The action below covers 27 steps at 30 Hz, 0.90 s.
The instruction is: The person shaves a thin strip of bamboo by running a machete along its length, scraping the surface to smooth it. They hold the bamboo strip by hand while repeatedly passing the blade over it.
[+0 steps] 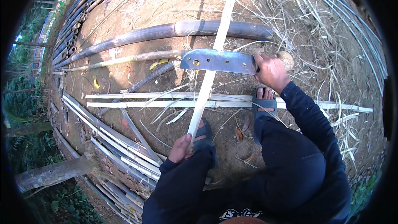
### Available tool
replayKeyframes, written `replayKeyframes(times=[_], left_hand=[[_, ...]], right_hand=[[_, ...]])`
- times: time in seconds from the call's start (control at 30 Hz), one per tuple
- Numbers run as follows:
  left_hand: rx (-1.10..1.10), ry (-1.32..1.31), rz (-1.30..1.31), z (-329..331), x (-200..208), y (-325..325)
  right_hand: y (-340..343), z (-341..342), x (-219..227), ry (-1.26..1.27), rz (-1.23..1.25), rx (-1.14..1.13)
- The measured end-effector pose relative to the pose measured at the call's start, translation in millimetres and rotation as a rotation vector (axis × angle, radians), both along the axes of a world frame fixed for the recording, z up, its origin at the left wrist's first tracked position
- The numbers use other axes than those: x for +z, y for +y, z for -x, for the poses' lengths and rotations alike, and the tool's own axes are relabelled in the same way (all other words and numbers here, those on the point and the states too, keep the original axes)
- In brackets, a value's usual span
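A long pale bamboo strip (202, 101) runs from between my feet up past the top of the view. Its near end is gripped by my left hand (180, 148), close to my left foot. My right hand (271, 73) is closed round the handle of a machete (219, 61), the handle itself mostly hidden by the fingers. The machete's broad grey blade has several holes. It lies crosswise over the strip, pointing left, and seems to touch it; the edge's bite cannot be made out.
Split bamboo strips (157, 103) lie across the ground by my sandals (265, 104). Beyond the blade is a thick dark bamboo pole (149, 33). Thin shavings (309, 37) litter the right side. More split bamboo (120, 147) lies at the left, near a tree trunk (58, 172).
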<state>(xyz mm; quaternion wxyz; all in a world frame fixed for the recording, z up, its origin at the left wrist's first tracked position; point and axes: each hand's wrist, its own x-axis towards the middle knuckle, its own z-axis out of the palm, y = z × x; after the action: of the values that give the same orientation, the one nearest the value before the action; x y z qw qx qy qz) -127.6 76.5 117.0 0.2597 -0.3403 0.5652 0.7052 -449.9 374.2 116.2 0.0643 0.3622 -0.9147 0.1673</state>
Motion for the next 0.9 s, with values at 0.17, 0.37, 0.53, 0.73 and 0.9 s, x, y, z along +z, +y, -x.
replayKeyframes(times=[0.17,0.37,0.53,0.73,0.9], left_hand=[[-0.003,0.065,-0.048,-8,-5,1],[-0.038,0.095,0.064,-27,-5,-10],[-0.021,0.132,-0.006,-38,-10,-10],[0.073,-0.013,-0.004,-74,-6,-26],[0.077,-0.037,-0.014,-91,-22,-26]], right_hand=[[-31,-39,23,-0.033,-0.034,0.234],[-14,44,17,-0.040,-0.115,0.042],[-39,-22,21,-0.082,-0.088,0.265],[-15,94,26,-0.061,-0.124,-0.352],[-18,41,20,-0.092,-0.168,-0.073]])
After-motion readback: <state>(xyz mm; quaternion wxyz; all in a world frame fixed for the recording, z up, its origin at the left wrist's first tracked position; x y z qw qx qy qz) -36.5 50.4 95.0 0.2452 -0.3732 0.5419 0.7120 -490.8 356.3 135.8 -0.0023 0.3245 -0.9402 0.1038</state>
